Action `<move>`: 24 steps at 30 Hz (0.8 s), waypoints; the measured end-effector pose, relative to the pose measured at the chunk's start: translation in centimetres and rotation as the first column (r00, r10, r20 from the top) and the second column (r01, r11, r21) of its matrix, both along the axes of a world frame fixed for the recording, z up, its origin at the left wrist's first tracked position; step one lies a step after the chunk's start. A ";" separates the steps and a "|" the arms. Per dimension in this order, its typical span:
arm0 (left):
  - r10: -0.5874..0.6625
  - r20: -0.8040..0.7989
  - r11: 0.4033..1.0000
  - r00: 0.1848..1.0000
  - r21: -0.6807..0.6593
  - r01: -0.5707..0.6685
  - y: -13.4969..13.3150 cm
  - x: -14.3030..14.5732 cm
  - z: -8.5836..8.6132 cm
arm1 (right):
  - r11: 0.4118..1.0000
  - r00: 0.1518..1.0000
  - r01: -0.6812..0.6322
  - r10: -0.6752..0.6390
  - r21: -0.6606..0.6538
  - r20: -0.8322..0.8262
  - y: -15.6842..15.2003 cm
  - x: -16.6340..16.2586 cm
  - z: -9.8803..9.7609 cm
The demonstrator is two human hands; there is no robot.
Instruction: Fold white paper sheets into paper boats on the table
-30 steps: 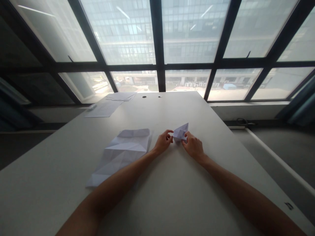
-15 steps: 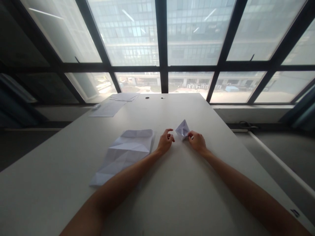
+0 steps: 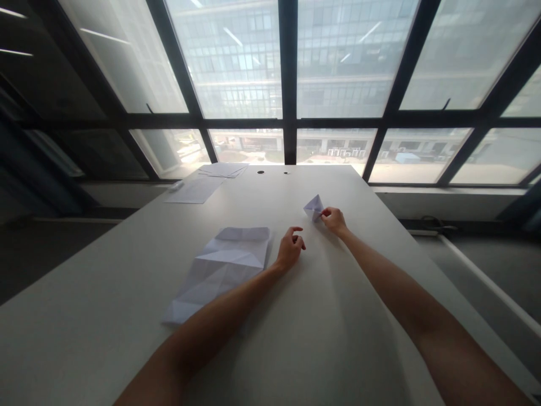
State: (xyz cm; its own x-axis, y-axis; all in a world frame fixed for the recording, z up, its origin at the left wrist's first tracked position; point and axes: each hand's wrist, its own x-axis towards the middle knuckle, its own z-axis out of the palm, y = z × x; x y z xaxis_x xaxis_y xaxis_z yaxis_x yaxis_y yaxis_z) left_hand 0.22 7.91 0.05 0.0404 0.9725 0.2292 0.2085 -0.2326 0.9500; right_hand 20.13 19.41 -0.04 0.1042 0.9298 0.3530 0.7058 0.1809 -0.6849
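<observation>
Between the thumb and fingers of my right hand (image 3: 334, 219) is one edge of a small folded paper shape (image 3: 313, 208), white and pointed at the top. It is over the middle of the table, toward the far end; whether it touches the surface I cannot tell. My left hand (image 3: 291, 248) is nearer to me, its fingers apart and curved, holding nothing. Left of that hand lies a large creased sheet of paper (image 3: 230, 254), flat with fold lines across it. My left forearm covers its lower right part.
The white table (image 3: 139, 276) stretches toward a window wall with dark frames (image 3: 289, 84). At its far left lie several flat paper sheets (image 3: 196, 190). Two small round holes are near the far edge. A pale pipe (image 3: 486, 276) runs past the right side.
My right hand has carried the folded paper shape farther away from me, apart from my left hand. My left hand has stayed near its place, fingers still apart. The view has shifted slightly.
</observation>
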 end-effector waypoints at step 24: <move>-0.003 0.015 1.000 1.000 -0.006 0.003 -0.2 -0.1 -0.1 | 1.000 0.996 0.018 -0.018 0.001 -0.082 0.6 -0.6 -1.3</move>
State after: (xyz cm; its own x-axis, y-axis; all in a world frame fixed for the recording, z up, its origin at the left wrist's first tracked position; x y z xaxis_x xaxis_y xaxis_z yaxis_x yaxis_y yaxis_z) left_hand 0.15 7.74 -0.01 0.0401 0.9737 0.2243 0.1937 -0.2278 0.9542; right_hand 19.51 19.99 -1.32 0.1498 0.9268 0.3443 0.6507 0.1698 -0.7401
